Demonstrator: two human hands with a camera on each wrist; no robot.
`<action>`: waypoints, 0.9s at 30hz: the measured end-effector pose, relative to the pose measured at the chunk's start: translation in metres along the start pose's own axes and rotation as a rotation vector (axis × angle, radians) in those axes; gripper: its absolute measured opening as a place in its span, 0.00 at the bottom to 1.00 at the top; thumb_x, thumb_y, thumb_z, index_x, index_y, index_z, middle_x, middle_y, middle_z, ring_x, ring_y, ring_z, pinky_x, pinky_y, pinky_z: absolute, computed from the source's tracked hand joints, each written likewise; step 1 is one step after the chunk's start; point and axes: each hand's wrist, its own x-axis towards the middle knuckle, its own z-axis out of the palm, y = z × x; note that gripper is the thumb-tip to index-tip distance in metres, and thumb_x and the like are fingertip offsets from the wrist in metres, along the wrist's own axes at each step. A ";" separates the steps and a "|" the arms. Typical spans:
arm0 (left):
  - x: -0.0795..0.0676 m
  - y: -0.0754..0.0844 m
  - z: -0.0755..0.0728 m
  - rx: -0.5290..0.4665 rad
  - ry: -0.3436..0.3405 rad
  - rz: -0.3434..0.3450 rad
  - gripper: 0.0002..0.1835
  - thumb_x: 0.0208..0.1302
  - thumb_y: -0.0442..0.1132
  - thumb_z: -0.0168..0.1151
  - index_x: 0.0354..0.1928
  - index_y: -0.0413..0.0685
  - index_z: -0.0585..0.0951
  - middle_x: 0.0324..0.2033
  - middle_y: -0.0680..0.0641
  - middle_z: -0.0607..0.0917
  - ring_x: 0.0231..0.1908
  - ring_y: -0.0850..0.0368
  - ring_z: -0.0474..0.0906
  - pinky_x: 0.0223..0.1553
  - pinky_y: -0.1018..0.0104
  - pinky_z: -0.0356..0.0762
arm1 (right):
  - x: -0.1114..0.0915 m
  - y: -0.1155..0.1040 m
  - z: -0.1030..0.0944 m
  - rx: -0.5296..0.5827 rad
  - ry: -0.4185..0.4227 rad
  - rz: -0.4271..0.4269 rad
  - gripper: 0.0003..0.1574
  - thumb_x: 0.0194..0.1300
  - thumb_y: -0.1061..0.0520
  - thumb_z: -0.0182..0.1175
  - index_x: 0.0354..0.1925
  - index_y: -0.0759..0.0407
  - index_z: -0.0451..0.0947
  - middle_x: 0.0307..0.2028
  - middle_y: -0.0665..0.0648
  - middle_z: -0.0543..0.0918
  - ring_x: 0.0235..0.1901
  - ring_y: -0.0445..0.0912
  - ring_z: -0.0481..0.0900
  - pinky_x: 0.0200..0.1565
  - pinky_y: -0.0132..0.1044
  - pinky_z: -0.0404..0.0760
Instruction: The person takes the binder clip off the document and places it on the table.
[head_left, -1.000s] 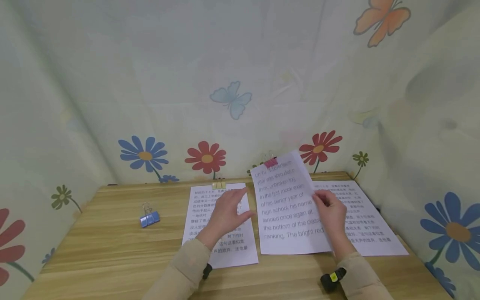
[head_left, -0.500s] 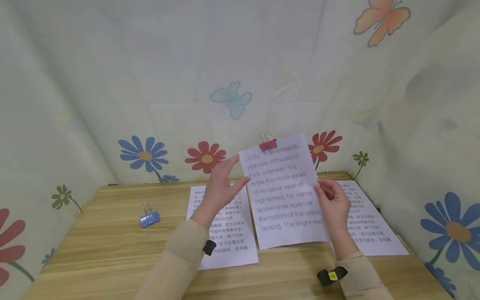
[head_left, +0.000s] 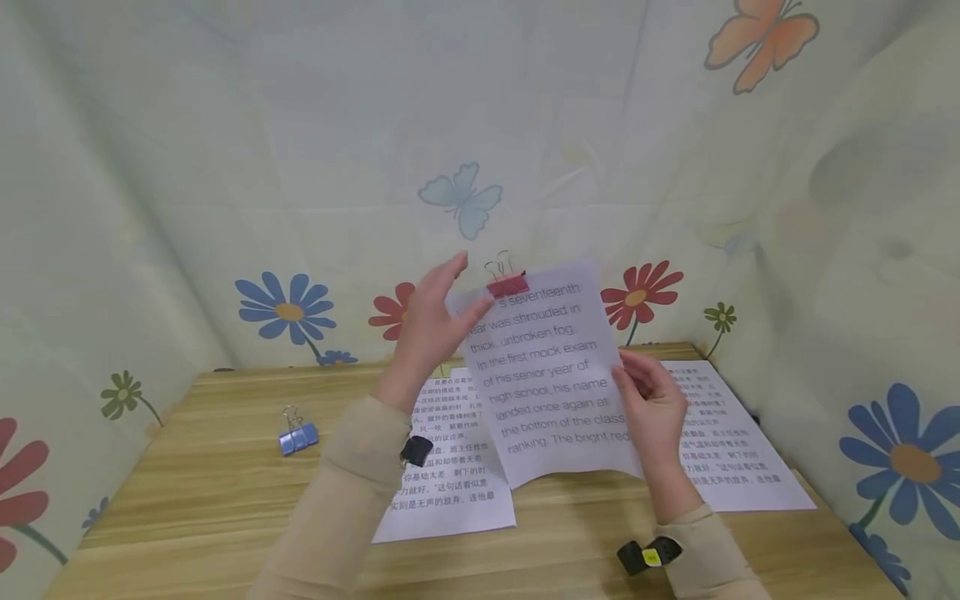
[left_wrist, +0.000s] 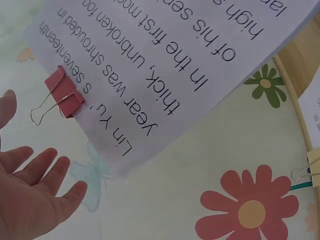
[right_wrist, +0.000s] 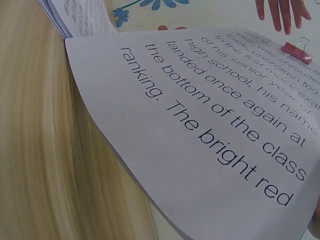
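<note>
A stack of printed English pages (head_left: 540,392) hangs tilted above the table, a red binder clip (head_left: 508,285) fastened on its top edge. My right hand (head_left: 652,417) pinches the right edge of these pages between thumb and fingers. Beside the top left corner is my left hand (head_left: 429,327), fingers spread; the left wrist view shows a gap between this hand (left_wrist: 32,200) and the red clip (left_wrist: 65,92). In the right wrist view the lower edge of the pages (right_wrist: 150,135) bows, and the right hand is mostly out of sight.
On the wooden table (head_left: 217,508), printed Chinese pages (head_left: 450,504) lie under the raised stack, with a yellow binder clip (left_wrist: 315,167) at their top. More printed pages (head_left: 731,450) lie at the right. A blue binder clip (head_left: 298,439) stands at the left. Flowered cloth (head_left: 337,208) hangs behind.
The English pages have risen and shifted left, now partly covering the left-hand pages. My left hand has moved up to beside the red clip. The right hand keeps its pinch on the edge.
</note>
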 end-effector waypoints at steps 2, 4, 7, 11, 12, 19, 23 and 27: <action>0.005 0.004 -0.004 -0.003 0.012 0.006 0.38 0.63 0.45 0.70 0.72 0.45 0.67 0.67 0.45 0.73 0.66 0.50 0.68 0.66 0.55 0.67 | -0.001 -0.002 0.001 0.019 -0.009 -0.011 0.14 0.63 0.62 0.68 0.48 0.62 0.84 0.41 0.53 0.88 0.35 0.37 0.84 0.34 0.24 0.80; 0.010 0.008 -0.008 -0.005 0.011 0.004 0.38 0.63 0.46 0.70 0.72 0.46 0.67 0.67 0.45 0.73 0.65 0.50 0.68 0.66 0.55 0.66 | -0.002 -0.005 0.002 0.041 -0.016 -0.023 0.14 0.63 0.63 0.67 0.48 0.63 0.83 0.41 0.51 0.88 0.35 0.38 0.85 0.34 0.24 0.81; 0.015 0.014 -0.013 -0.014 -0.022 -0.022 0.40 0.62 0.49 0.70 0.74 0.51 0.65 0.68 0.48 0.71 0.66 0.53 0.68 0.66 0.56 0.65 | -0.003 -0.009 0.004 0.075 -0.021 -0.052 0.13 0.62 0.66 0.67 0.47 0.66 0.83 0.40 0.51 0.89 0.35 0.38 0.85 0.33 0.24 0.81; 0.018 0.019 -0.018 -0.063 -0.107 -0.073 0.42 0.62 0.50 0.70 0.76 0.58 0.62 0.69 0.53 0.70 0.67 0.58 0.67 0.67 0.56 0.65 | -0.002 -0.012 0.006 0.104 -0.025 -0.092 0.12 0.61 0.69 0.67 0.45 0.70 0.83 0.39 0.53 0.89 0.33 0.37 0.85 0.33 0.24 0.81; 0.019 0.019 -0.020 -0.087 -0.127 -0.083 0.43 0.62 0.50 0.70 0.76 0.60 0.61 0.69 0.53 0.71 0.67 0.59 0.68 0.67 0.56 0.65 | -0.002 -0.013 0.006 0.108 -0.026 -0.102 0.12 0.61 0.69 0.67 0.45 0.70 0.82 0.38 0.54 0.89 0.33 0.37 0.85 0.32 0.23 0.80; 0.019 0.018 -0.026 -0.268 -0.194 -0.140 0.37 0.66 0.47 0.67 0.75 0.63 0.63 0.67 0.56 0.73 0.64 0.63 0.71 0.66 0.61 0.66 | -0.003 -0.017 0.006 0.096 -0.035 -0.126 0.11 0.61 0.73 0.64 0.44 0.73 0.81 0.37 0.55 0.89 0.31 0.36 0.84 0.30 0.23 0.79; 0.020 0.015 -0.029 -0.343 -0.188 -0.114 0.30 0.69 0.39 0.64 0.71 0.54 0.70 0.63 0.52 0.78 0.60 0.59 0.76 0.62 0.63 0.71 | -0.003 -0.019 0.005 0.088 -0.046 -0.128 0.11 0.61 0.75 0.63 0.44 0.74 0.80 0.38 0.54 0.89 0.32 0.36 0.84 0.31 0.23 0.80; 0.020 0.014 -0.029 -0.398 -0.190 -0.131 0.26 0.69 0.37 0.64 0.68 0.50 0.74 0.57 0.49 0.82 0.56 0.59 0.79 0.61 0.63 0.73 | -0.003 -0.020 0.004 0.105 -0.050 -0.113 0.11 0.62 0.73 0.64 0.45 0.73 0.81 0.38 0.52 0.89 0.32 0.37 0.84 0.31 0.24 0.81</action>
